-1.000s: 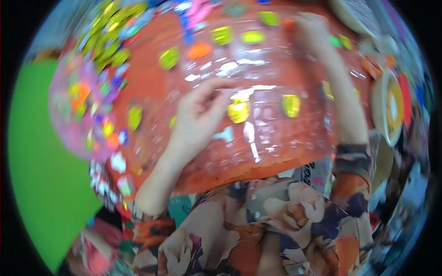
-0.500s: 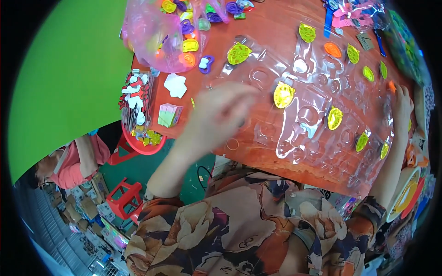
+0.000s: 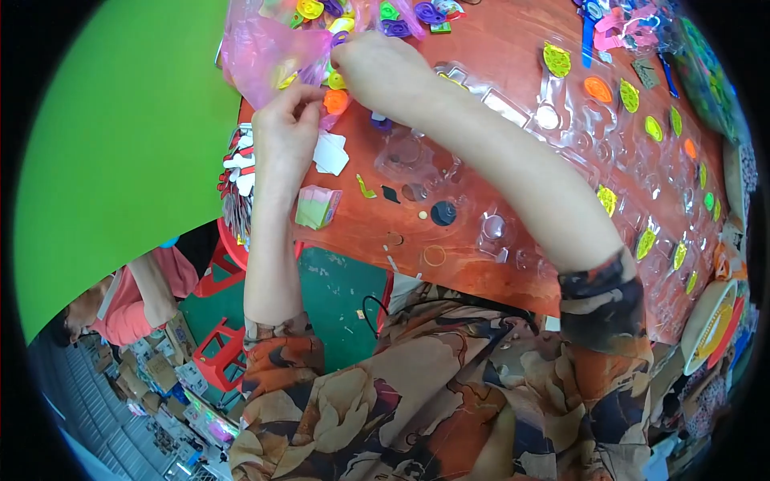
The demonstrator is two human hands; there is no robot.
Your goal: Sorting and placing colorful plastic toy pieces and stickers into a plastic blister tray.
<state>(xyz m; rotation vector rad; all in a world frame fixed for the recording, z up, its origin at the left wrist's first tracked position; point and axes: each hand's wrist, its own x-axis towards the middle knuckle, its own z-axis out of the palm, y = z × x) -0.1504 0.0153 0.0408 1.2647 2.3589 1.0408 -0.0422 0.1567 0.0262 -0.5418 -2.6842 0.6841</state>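
Observation:
A pink plastic bag (image 3: pixel 249 68) of small colourful plastic toy pieces lies at the table's far left. My left hand (image 3: pixel 285 128) is at its near edge, fingers curled and thumb bent, pinching the film beside a round orange piece (image 3: pixel 335 101). My right arm crosses over the table. My right hand (image 3: pixel 381 74) is closed at the bag's mouth, among yellow and purple pieces; what its fingertips hold is hidden. Clear moulded plastic trays (image 3: pixel 493 228) spread to the right, some cavities holding yellow-green strawberry-shaped pieces (image 3: pixel 557 59), an orange oval (image 3: pixel 597 89) and a small orange piece (image 3: pixel 690 148).
White cards (image 3: pixel 330 154) and a pastel card stack (image 3: pixel 318 207) lie near the left edge, beside a box of red-and-white pieces (image 3: pixel 239 172). Blue scissors (image 3: pixel 589 32) lie at the back. Red stools (image 3: pixel 220 353) and another person (image 3: pixel 132 293) are at lower left.
My right hand has swung from the trays' far right side to the bag, leaving an orange piece in a tray. My left hand has moved up and left to the bag's edge.

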